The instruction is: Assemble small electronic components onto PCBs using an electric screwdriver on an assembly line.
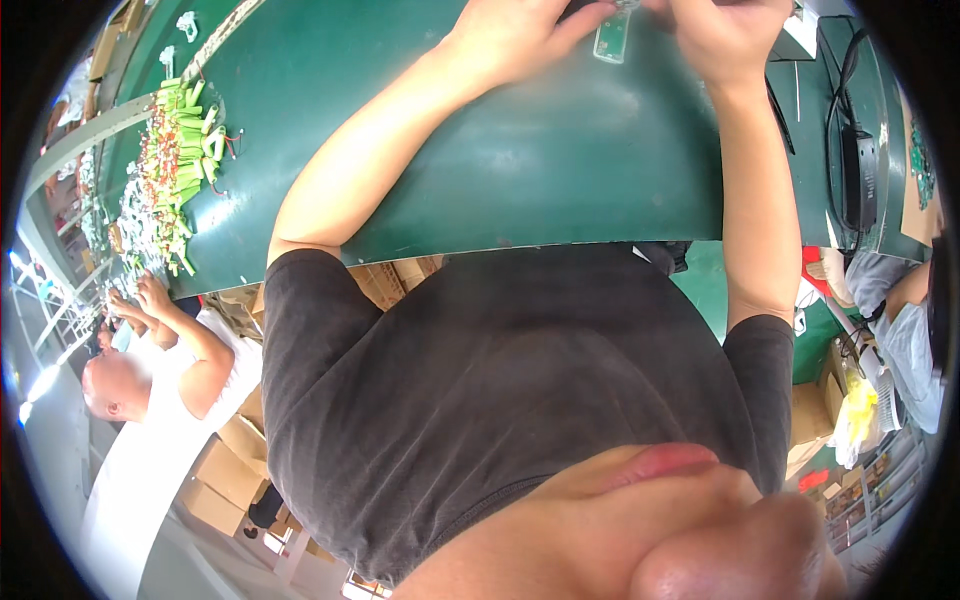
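Can see a small, rectangular, clear plastic piece showing green [611, 40], well in from the near edge of the green worktop [540, 170], between bare left hand [520, 35] and bare right hand [728, 35]. Cannot tell either grip as clamped or apart (with fingertips partly cut off above). Toward the left end, heaped slim green tubes [188, 140]; toward the right, a black oblong box [859, 178].

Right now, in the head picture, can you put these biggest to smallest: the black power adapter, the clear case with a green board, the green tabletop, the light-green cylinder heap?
1. Green tabletop
2. Light-green cylinder heap
3. Black power adapter
4. Clear case with a green board, counting what shows
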`<state>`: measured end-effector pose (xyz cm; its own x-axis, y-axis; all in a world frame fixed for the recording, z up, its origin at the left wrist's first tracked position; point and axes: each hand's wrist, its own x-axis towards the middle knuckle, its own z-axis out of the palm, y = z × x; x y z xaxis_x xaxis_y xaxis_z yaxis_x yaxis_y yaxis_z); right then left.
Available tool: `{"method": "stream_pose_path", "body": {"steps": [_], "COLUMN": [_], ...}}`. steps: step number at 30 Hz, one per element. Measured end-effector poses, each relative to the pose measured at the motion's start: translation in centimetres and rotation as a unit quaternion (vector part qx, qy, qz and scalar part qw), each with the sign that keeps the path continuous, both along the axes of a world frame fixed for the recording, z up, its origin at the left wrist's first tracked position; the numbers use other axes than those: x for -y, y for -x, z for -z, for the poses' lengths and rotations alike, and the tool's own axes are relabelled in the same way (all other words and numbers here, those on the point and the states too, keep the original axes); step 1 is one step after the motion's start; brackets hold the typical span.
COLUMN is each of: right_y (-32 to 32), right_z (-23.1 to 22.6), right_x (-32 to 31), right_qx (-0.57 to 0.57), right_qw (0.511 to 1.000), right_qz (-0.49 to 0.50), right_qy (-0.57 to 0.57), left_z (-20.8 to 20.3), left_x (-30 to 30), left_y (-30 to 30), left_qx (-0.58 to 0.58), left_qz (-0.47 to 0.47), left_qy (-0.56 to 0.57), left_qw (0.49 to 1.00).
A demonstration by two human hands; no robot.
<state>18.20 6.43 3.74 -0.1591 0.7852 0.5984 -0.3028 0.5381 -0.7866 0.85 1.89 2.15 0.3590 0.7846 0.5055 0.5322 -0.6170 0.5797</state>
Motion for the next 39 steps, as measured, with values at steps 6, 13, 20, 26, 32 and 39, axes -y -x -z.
{"method": "stream_pose_path", "body": {"steps": [6,13,20,26,32,39], "right_y": [1.4,0.1,0.9,0.9,0.9,1.4], "right_z": [-0.3,-2.5,-2.5,-2.0,-1.7,-1.7], "right_x": [0.1,0.4,0.5,0.9,0.9,1.3], "right_qx": [0.122,0.279,0.312,0.130,0.134,0.114], "right_qw": [0.989,0.949,0.947,0.947,0.950,0.942], "right_qz": [0.076,0.048,0.062,-0.151,-0.126,-0.148], "right_qy": [0.030,0.139,0.041,0.253,0.252,0.281], "left_z": [0.4,0.2,0.5,0.4,-1.2,-0.9], "left_x": [0.1,-0.8,-1.8,-1.0,-1.4,-0.9], "left_y": [1.4,1.2,2.2,1.8,2.7,3.2], "left_qx": [-0.062,-0.063,0.038,0.164,0.047,-0.010], "left_qz": [-0.025,-0.123,-0.131,-0.130,-0.116,-0.135], "left_qy": [-0.038,-0.086,-0.217,-0.152,-0.250,-0.229], "left_qw": [0.997,0.987,0.967,0.966,0.960,0.964]}}
